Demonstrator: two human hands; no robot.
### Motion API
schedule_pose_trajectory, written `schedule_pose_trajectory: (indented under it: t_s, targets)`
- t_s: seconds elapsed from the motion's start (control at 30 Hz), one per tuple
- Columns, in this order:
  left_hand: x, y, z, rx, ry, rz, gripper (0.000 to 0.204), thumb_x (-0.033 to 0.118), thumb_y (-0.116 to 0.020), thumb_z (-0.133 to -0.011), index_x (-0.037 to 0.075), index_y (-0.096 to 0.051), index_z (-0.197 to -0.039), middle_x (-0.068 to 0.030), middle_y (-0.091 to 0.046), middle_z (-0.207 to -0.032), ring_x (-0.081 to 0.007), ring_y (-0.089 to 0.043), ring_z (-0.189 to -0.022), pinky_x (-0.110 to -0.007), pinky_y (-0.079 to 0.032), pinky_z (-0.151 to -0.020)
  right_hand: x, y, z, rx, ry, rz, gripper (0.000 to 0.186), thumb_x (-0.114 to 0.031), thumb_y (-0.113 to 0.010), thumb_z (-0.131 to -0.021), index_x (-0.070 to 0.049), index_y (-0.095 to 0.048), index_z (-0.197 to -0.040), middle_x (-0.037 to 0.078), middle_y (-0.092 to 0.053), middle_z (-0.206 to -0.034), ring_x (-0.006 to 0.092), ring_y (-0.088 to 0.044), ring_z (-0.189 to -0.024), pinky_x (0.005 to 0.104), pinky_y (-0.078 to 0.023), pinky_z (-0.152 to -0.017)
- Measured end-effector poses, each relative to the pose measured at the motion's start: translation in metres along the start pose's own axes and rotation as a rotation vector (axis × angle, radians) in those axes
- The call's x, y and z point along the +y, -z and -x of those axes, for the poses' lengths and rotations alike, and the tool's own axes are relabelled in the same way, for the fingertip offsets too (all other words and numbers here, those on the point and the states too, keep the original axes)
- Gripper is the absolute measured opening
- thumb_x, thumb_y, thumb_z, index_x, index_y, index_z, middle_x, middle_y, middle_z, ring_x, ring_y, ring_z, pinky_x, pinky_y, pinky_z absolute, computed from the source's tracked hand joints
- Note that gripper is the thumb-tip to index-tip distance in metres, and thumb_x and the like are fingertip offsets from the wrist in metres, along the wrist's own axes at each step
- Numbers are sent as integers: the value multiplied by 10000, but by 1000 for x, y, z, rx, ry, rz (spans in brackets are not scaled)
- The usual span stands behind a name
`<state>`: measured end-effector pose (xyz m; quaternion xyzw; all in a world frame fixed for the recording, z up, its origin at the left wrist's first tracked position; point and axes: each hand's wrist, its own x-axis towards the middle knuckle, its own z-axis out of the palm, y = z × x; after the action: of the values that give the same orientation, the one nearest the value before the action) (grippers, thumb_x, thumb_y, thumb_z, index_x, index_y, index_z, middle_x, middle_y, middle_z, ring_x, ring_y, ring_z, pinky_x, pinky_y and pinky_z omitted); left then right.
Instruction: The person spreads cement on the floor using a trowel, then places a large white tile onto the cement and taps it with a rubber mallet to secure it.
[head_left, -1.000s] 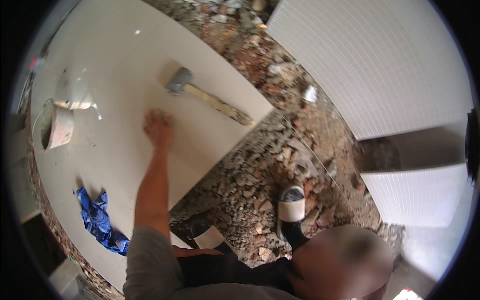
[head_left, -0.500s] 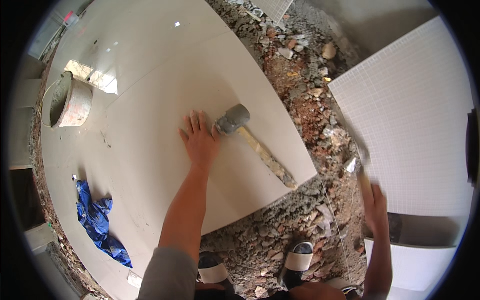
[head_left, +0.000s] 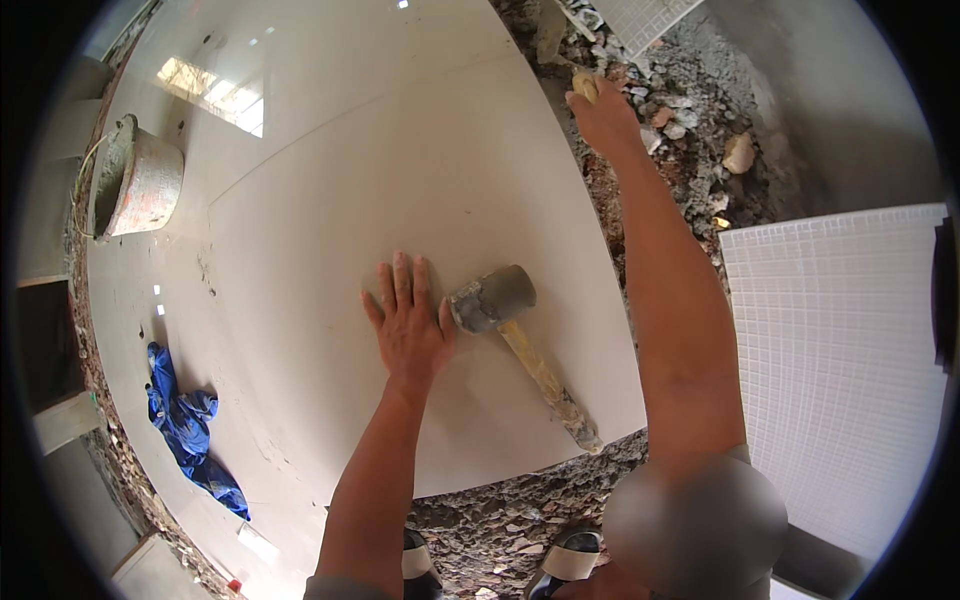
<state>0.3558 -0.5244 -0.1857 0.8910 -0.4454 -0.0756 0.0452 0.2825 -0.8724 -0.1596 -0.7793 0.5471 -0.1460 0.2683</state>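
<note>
My left hand (head_left: 411, 325) lies flat on the large glossy beige floor tile (head_left: 300, 400), fingers spread. Beside its thumb rests a rubber mallet (head_left: 497, 300) with a dark grey head and a worn, mortar-stained wooden handle pointing toward me. My right hand (head_left: 607, 118) is stretched far forward, closed around the pale wooden handle of a trowel (head_left: 552, 32). The trowel's greyish blade is partly visible over the rubble strip (head_left: 680, 130) at the far tile edge.
A mortar-crusted bucket (head_left: 150, 185) and a crumpled blue cloth (head_left: 188, 425) are on the tiles at left. A tile with a grid-patterned back (head_left: 830, 360) leans at right; the corner of another (head_left: 645, 20) shows at the far end. Broken rubble (head_left: 480, 535) lies around my sandalled feet.
My right hand has swung from the near right, beside the grid-backed tile, to the far rubble with the trowel. The view has shifted; my left hand stays flat beside the mallet.
</note>
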Motion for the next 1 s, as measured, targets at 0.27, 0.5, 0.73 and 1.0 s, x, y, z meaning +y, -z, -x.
schedule_pose_trajectory:
  t_s: [0.27,0.5,0.73,1.0]
  targets:
    - [1,1,0,-21,11,-46,623,355,-446,-918,138,-252,-1469,-86,-195,-1542,-292,-100,-1439,-546,-2,-1140,25,5,51,-107,42,31,556,-366,-521,-899,-80,-397,-1359,224,-642,-1069,408,-617,-980,488,-469,-836]
    - [2,-1,0,12,-15,-44,623,324,-445,-912,128,-245,-1469,-98,-206,-1538,-306,-114,-1436,-552,-12,-1136,93,80,217,-185,-257,67,509,-294,-536,-914,-202,-386,-1391,194,-650,-1071,334,-665,-873,424,-518,-766]
    - [1,-3,2,51,-33,-57,638,264,-470,-889,124,-243,-1469,-117,-202,-1538,-323,-115,-1435,-558,-36,-1134,76,90,182,7,70,-67,506,-293,-582,-893,-49,-460,-1319,200,-657,-1010,374,-647,-875,438,-511,-759]
    - [0,-9,5,101,-66,-54,631,229,-460,-888,136,-244,-1473,-113,-213,-1537,-306,-121,-1437,-556,-56,-1133,104,67,206,-196,-3,-21,517,-330,-523,-906,-101,-404,-1354,211,-649,-988,398,-625,-907,494,-476,-789]
